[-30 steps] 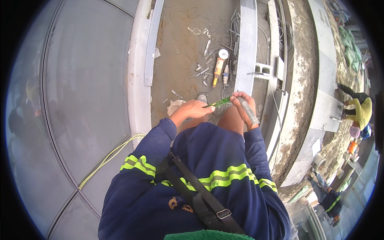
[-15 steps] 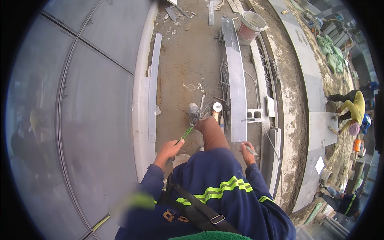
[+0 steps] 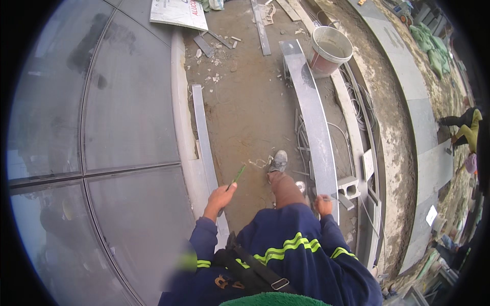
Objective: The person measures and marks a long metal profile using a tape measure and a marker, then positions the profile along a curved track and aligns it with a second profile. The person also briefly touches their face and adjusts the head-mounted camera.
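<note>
Our left hand [image 3: 222,198] has its fingers clamped around a slim green stick [image 3: 238,174], held out above the floor [image 3: 245,120]. We judge it light and stiff, best gripped mid-length. Our right hand [image 3: 323,205] is by the long grey board [image 3: 312,104]; we cannot tell whether its fingers grip anything.

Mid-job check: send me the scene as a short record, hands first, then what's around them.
Left hand: closed around a slim green tool, which points away from the wearer
Right hand: fingers curled, overlapping the near part of the long grey plank; grip and contact unclear
Right of plank: pale bucket farther off, hollow block nearer
Foot: dusty shoe on the ground, left of the plank
Left side: large glossy grey panels
</note>
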Demonstrator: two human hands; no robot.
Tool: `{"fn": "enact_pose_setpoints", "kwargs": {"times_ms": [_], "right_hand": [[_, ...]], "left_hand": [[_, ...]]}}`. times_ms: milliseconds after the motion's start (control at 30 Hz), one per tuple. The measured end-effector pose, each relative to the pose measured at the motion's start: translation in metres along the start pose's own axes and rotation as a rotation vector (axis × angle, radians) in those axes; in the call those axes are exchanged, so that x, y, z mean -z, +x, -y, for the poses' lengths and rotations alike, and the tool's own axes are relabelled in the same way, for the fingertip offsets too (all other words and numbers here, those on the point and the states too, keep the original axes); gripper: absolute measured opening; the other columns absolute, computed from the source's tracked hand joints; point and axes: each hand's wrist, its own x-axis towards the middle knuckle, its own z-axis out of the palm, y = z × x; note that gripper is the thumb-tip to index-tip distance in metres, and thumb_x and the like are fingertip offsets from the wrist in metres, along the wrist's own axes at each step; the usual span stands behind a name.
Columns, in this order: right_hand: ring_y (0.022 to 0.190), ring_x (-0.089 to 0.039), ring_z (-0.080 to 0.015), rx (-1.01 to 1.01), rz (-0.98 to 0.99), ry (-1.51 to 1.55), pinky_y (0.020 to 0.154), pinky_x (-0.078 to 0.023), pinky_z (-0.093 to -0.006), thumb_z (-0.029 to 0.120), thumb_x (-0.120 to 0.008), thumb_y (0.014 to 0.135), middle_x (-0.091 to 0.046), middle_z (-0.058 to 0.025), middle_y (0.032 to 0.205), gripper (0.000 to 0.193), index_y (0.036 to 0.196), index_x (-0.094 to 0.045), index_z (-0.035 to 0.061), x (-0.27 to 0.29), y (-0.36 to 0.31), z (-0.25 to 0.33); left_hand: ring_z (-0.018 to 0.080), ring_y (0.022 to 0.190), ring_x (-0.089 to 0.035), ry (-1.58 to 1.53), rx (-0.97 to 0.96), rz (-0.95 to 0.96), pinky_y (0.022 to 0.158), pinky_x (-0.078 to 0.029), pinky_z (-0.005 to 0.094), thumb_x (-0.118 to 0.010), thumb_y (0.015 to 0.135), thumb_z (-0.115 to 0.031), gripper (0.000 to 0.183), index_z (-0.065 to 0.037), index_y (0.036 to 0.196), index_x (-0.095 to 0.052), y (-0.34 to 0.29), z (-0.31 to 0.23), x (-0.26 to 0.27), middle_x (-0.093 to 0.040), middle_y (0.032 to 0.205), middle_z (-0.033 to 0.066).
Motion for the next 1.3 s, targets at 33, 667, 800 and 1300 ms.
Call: {"fn": "enact_pose_setpoints", "kwargs": {"times_ms": [33, 667, 800, 1300], "right_hand": [[0.071, -0.067, -0.0153, 0.018, 0.052, 0.084, 0.063, -0.055, -0.0325, 0.023, -0.069, 0.101, -0.072, -0.0083, 0.089, 0.027, 0.118, -0.063, 0.0017, -0.049, -0.012, 0.080], [0.052, -0.063, -0.0218, -0.151, -0.442, 0.092, 0.050, -0.052, -0.0367, 0.044, -0.052, 0.112, -0.067, -0.0142, 0.074, 0.046, 0.122, -0.049, -0.0010, -0.183, 0.177, 0.306], [0.054, -0.065, -0.0201, -0.329, -0.457, 0.218, 0.050, -0.053, -0.0338, 0.043, -0.057, 0.111, -0.067, -0.0126, 0.072, 0.042, 0.118, -0.056, 0.0007, -0.245, 0.133, 0.366], [0.088, -0.078, -0.0299, 0.423, -0.309, -0.114, 0.079, -0.061, -0.0376, 0.032, -0.072, 0.106, -0.079, -0.0166, 0.103, 0.032, 0.120, -0.071, 0.0027, -0.355, 0.494, 0.654]], "left_hand": [[0.0469, 0.134, -0.062, 0.028, 0.077, 0.013, 0.114, -0.046, 0.0526, -0.040, 0.104, -0.071, 0.078, -0.007, 0.135, -0.073, -0.005, -0.019, 0.040, -0.071, 0.136, 0.0259], [0.0405, 0.140, -0.059, 0.437, -0.355, -0.039, 0.116, -0.045, 0.0540, -0.041, 0.107, -0.063, 0.071, -0.010, 0.145, -0.068, 0.388, -0.440, 0.416, -0.066, 0.147, 0.0208], [0.0388, 0.140, -0.060, 0.501, -0.357, -0.050, 0.116, -0.045, 0.0537, -0.042, 0.107, -0.062, 0.069, -0.011, 0.143, -0.069, 0.464, -0.512, 0.453, -0.068, 0.146, 0.0182], [0.0401, 0.139, -0.061, 0.753, -0.452, -0.040, 0.114, -0.047, 0.0546, -0.042, 0.106, -0.066, 0.073, -0.010, 0.144, -0.069, 0.820, -0.721, 0.369, -0.068, 0.146, 0.0193]]}}
